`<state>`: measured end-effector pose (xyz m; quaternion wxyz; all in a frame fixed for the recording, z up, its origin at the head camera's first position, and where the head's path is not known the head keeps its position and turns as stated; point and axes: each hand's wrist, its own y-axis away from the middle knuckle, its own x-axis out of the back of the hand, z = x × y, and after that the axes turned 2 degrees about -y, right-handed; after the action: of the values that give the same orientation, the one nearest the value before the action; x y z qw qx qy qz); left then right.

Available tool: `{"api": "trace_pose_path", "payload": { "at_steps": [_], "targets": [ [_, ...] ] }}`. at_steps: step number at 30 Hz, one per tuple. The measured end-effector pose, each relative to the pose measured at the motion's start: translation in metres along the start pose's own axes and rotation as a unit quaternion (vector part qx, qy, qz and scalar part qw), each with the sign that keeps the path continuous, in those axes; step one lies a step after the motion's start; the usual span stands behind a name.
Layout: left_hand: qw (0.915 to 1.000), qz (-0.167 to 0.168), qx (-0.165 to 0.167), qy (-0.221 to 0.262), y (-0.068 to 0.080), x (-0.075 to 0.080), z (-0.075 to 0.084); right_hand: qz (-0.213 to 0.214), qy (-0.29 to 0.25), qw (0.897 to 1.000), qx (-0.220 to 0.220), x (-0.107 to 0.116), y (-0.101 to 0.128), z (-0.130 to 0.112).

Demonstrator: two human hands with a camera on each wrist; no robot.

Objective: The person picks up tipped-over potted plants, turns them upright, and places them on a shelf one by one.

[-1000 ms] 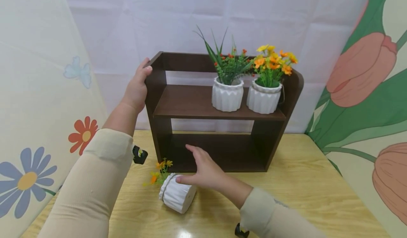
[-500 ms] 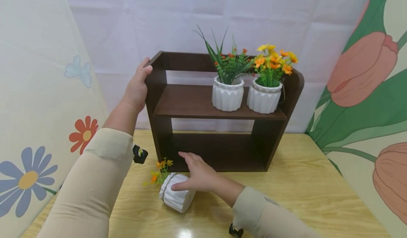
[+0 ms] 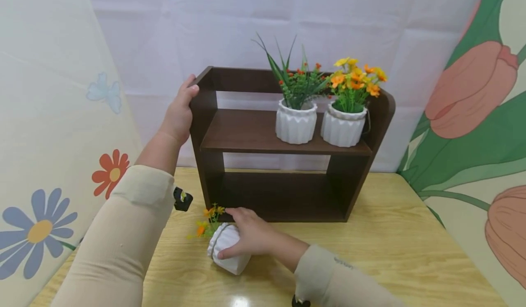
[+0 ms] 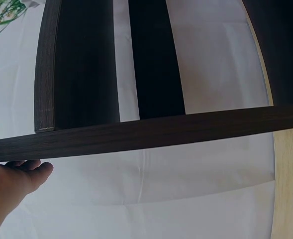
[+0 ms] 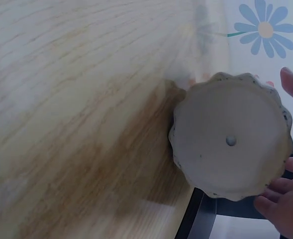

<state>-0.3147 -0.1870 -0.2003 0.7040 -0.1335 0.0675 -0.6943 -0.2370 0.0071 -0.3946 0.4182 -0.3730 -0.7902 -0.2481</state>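
Left hand (image 3: 177, 115) clasps the top left corner of the dark shelf (image 3: 246, 136), thumb over the front edge; this grip looks meant to steady the unit, which stands upright at the back of the desk (image 3: 390, 247). Fallen pot (image 3: 226, 248) lies on its side on the desk just in front of the shelf's left foot, flowers (image 3: 207, 220) spilling toward the shelf, flat base facing the wrist camera. Right hand (image 3: 250, 236) is draped over it, fingers curled round the ribbed wall: grip clamped on the pot. Two pots (image 3: 295, 124) stand upright, side by side, on the upper board's right half.
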Motion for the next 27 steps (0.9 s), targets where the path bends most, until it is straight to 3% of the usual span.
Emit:
{"api": "trace_pose_path", "payload": {
  "at_steps": [13, 27],
  "targets": [
    [0.9999, 0.0, -0.002, 0.011, 0.0, 0.0, 0.0, 0.0, 0.052, 0.998, -0.016, -0.012, -0.002, -0.008],
    [0.9999, 0.009, -0.002, -0.013, -0.002, 0.0, -0.002, -0.013, 0.081, 0.996, -0.018, -0.017, -0.003, -0.012]
  ]
}}
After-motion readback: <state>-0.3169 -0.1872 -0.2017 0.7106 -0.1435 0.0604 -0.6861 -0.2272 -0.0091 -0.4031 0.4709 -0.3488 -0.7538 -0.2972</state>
